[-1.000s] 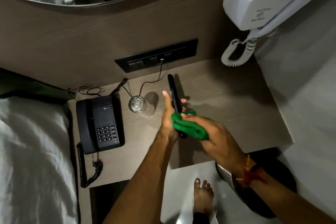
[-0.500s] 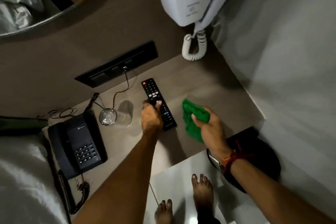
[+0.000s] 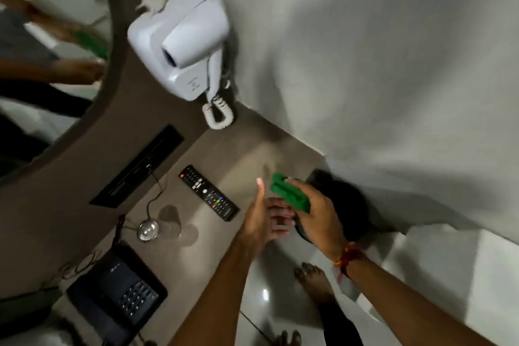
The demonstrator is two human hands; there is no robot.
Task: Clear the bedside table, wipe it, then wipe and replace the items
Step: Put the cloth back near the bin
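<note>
**Obscured, cropped and unresolved items**

The whole frame is motion-blurred. The telephone (image 3: 118,293) keypad markings and the remote control (image 3: 209,193) button labels cannot be read. The wall socket panel (image 3: 137,167) shows no resolvable detail. The glass (image 3: 148,230) is smeared; contents cannot be told. The left hand (image 3: 259,222) fingers pass behind the right hand (image 3: 316,212), so contact between them is undetermined. The green cloth (image 3: 289,191) is partly covered by the right hand. A dark round object (image 3: 348,205) beyond the surface edge is mostly hidden and unidentifiable. The mirror (image 3: 42,50) is cut by the left edge.
</note>
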